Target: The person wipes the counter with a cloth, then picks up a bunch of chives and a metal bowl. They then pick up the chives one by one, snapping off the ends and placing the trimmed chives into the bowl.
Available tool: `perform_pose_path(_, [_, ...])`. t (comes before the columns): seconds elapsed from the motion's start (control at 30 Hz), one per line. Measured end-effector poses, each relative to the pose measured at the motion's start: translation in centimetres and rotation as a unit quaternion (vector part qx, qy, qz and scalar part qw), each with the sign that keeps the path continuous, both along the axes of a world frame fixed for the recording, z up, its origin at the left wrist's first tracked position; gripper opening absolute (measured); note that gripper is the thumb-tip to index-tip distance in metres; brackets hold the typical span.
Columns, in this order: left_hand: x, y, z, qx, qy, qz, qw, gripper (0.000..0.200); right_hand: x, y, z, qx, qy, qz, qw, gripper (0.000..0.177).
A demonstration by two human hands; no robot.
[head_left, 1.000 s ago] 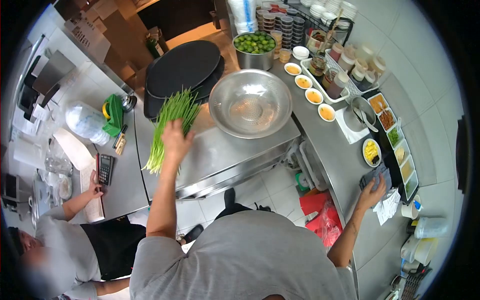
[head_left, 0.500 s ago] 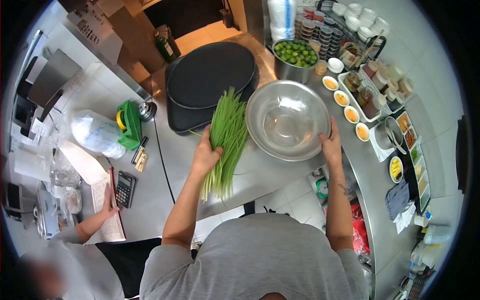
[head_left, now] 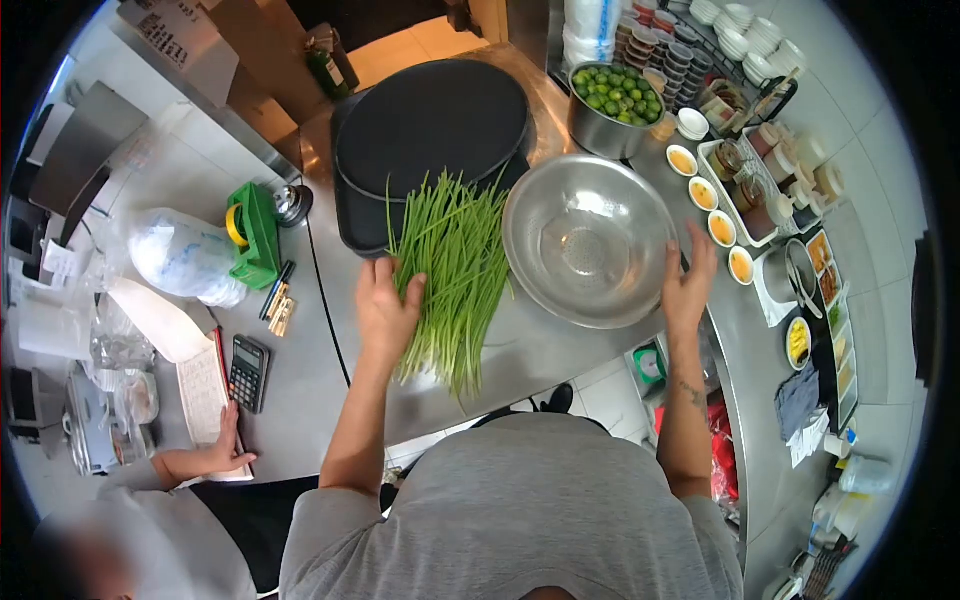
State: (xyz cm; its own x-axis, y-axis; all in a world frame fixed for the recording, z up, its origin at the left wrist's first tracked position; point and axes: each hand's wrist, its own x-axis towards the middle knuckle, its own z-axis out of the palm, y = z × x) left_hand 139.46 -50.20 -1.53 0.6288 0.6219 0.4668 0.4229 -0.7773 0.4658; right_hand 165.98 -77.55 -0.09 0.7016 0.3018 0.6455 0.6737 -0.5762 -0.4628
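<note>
Long, thin green chive stalks (head_left: 455, 270) lie fanned out on the brushed steel bench (head_left: 540, 350), their tips overlapping a round matte black tray (head_left: 430, 120). The left hand (head_left: 385, 310) rests on their left edge, fingers together and flat. The right hand (head_left: 688, 285), fingers straight and slightly spread, is just beside the rim of a shiny round steel bowl (head_left: 590, 240).

- Chives (head_left: 455, 260): on counter (head_left: 540, 350); tips at 12 o'clock overlap trays (head_left: 430, 120).
- Bowl (head_left: 590, 240): just beside chives, 3 o'clock.
- Lime pot (head_left: 612, 105): 12 o'clock of bowl.
- Sauce dishes (head_left: 704, 193): 2 o'clock of bowl.
- Calculator (head_left: 247, 372): 8 o'clock of chives, well apart.
</note>
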Motion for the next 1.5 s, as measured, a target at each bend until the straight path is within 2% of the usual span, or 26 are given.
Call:
perform_pose_path(0.03, [0.4,-0.7,0.1,-0.034,-0.04,0.019,0.998,0.03,-1.3,0.4,0.6,0.041,0.048,0.058,0.996,0.031])
perform_pose_path(0.07, [0.4,-1.0,0.4,-0.033,-0.018,0.015,0.999,0.034,-2.9,0.8,1.0,0.08,0.096,0.114,0.986,0.025])
perform_pose_path(0.13, [0.4,-1.7,1.0,-0.037,0.027,0.006,0.999,0.04,-7.2,2.3,2.1,0.063,0.211,0.263,0.939,0.018])
perform_pose_path(0.17, [0.6,-2.6,1.4,-0.021,0.073,-0.008,0.997,0.045,-9.4,3.4,2.2,0.077,0.345,0.342,0.871,0.019])
perform_pose_path(0.23, [1.5,-4.3,2.1,0.011,0.161,-0.033,0.986,0.053,-11.8,5.4,0.4,0.02,0.528,0.431,0.732,0.02])
perform_pose_path(0.33, [1.5,-3.6,0.2,-0.016,0.213,-0.024,0.977,0.062,-13.1,9.8,-4.2,-0.165,0.431,0.356,0.813,0.035])
perform_pose_path(0.4, [0.7,-1.6,-1.8,-0.026,0.17,-0.009,0.985,0.058,-13.9,12.0,-4.8,-0.277,0.339,0.265,0.859,0.04])
perform_pose_path(0.5, [-0.4,-0.2,-1.8,-0.088,0.12,0.018,0.989,0.053,-14.4,13.5,-6.9,-0.238,0.304,0.253,0.887,0.049])
perform_pose_path(0.57, [-1.4,0.6,-1.9,-0.123,0.1,0.032,0.987,0.051,-13.7,13.8,-8.3,-0.143,0.428,0.292,0.843,0.042])
perform_pose_path(0.63, [-2.3,1.4,-2.0,-0.128,0.093,0.057,0.986,0.051,-12.7,13.3,-8.0,-0.012,0.522,0.361,0.772,0.031])
perform_pose_path(0.73, [-2.1,-0.3,0.2,0.067,0.127,0.139,0.98,0.045,-12.2,11.8,-5.0,0.081,0.648,0.363,0.665,0.03])
perform_pose_path(0.83, [-1.3,-1.4,2.2,0.089,-0.005,0.036,0.995,0.034,-12.1,11.1,-2.6,0.143,0.645,0.354,0.662,0.026])
perform_pose_path(0.87, [-1.0,-2.1,2.9,-0.043,0.0,-0.002,0.999,0.031,-12.1,10.8,-1.4,0.165,0.641,0.347,0.665,0.026])
perform_pose_path(0.93, [0.1,-3.7,3.8,-0.301,0.011,-0.077,0.95,0.025,-11.7,10.6,0.5,0.187,0.652,0.358,0.641,0.028])
perform_pose_path(1.03, [1.9,-4.9,2.1,-0.442,-0.032,-0.173,0.88,0.023,-10.7,10.7,1.0,0.207,0.66,0.347,0.634,0.031])
perform_pose_path(1.13, [2.9,-5.0,1.3,-0.513,-0.081,-0.221,0.825,0.023,-9.9,10.9,0.6,0.214,0.664,0.346,0.628,0.034])
perform_pose_path(1.17, [2.9,-4.9,1.2,-0.505,-0.075,-0.203,0.836,0.024,-9.7,10.9,0.5,0.214,0.666,0.35,0.623,0.035])
perform_pose_path(1.27, [2.8,-4.3,1.3,-0.435,-0.104,-0.139,0.884,0.024,-9.1,10.3,0.8,0.162,0.627,0.34,0.682,0.034])
perform_pose_path(1.3, [2.5,-3.6,0.9,-0.385,-0.086,-0.122,0.911,0.025,-8.9,10.1,0.9,0.169,0.627,0.337,0.681,0.034])
perform_pose_path(1.4, [1.2,-1.9,-0.5,-0.336,-0.065,-0.068,0.937,0.025,-8.2,9.4,1.1,0.186,0.632,0.326,0.677,0.033])
perform_pose_path(1.5, [0.0,-0.7,-1.5,-0.161,0.025,-0.002,0.987,0.022,-7.6,8.9,1.5,0.202,0.649,0.316,0.662,0.034])
